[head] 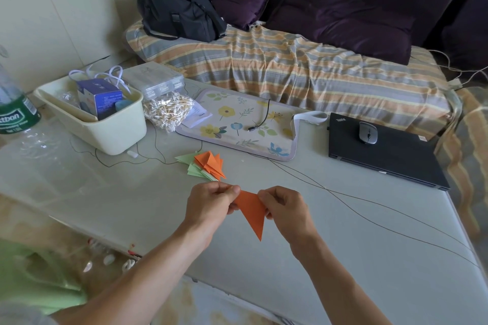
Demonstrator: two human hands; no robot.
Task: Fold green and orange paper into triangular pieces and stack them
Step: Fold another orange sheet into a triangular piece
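Soft, even daylight, faint shadows, wide-angle bending at slightly blurred edges.

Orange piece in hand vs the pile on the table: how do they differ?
The orange piece is held in the air, pinched by the left hand and right hand; the pile lies on the table. The piece is single and all orange; the pile mixes green and orange. Both are folded triangles.
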